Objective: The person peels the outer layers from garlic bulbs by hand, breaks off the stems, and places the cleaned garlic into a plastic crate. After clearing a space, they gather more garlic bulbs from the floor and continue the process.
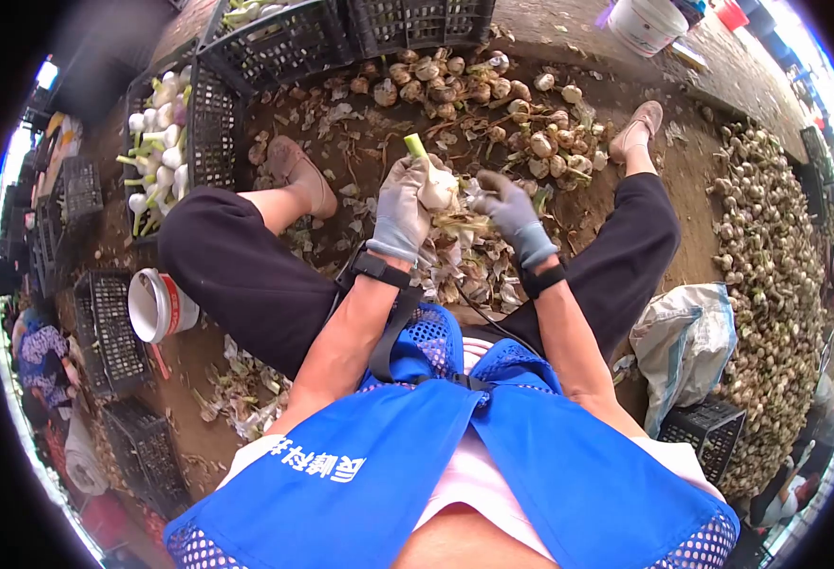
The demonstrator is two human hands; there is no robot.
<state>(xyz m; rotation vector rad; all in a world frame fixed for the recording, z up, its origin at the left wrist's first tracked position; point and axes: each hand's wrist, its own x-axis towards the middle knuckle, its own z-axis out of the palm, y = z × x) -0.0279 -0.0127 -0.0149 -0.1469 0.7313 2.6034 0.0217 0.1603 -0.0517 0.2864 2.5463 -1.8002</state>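
My left hand (404,213), in a grey-blue glove, is closed around a white garlic bulb (439,191) with a short cut green stem (415,145) pointing up and away. Just right of the bulb is my right hand (510,211), gloved too and slightly blurred. Its bent fingers look apart, and I see nothing held in them. Loose garlic skins (464,251) lie on the ground below both hands. Beyond them, a pile of unpeeled garlic bulbs (542,142) with brownish skins spreads between my feet.
A black crate (213,123) at the left holds cleaned white garlic; more crates (279,47) stand at the far side. A white bucket (151,305) sits by my left knee. At the right are a large garlic heap (768,313) and a white sack (685,346). Other people work at the edges.
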